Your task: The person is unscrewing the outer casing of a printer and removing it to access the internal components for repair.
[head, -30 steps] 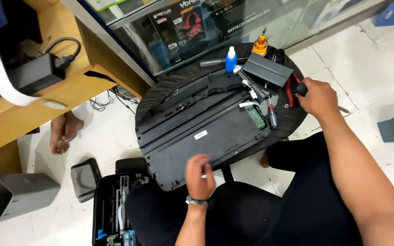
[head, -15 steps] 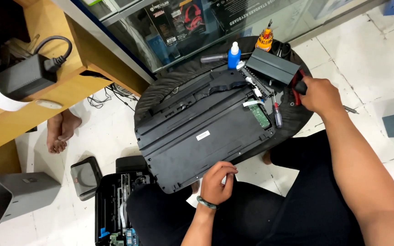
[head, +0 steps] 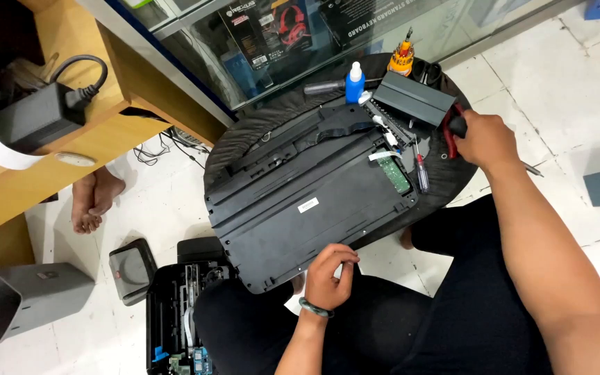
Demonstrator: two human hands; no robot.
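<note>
A large black plastic printer base (head: 300,201) lies upside down on a round black stool (head: 244,142) in front of me. My left hand (head: 329,276) grips its near edge, fingers curled over the rim. At the stool's right side my right hand (head: 484,142) is closed around a red-handled tool (head: 451,132). A green circuit board (head: 397,173) shows at the base's right end, with a red-handled screwdriver (head: 421,170) lying beside it. A grey rectangular cover (head: 414,98) rests at the back right.
A blue-and-white bottle (head: 354,82), an orange screwdriver-bit holder (head: 401,59) and a black-handled tool (head: 322,87) stand at the stool's far edge. An opened printer body (head: 175,312) and a grey tray (head: 22,298) lie on the white floor to my left. Behind are a glass display case (head: 279,35), a wooden desk (head: 50,167) with a black power adapter (head: 32,114), and another person's bare foot (head: 95,198).
My left hand slid right along the near edge of the base and curled over it. My right hand stays on the red-handled tool.
</note>
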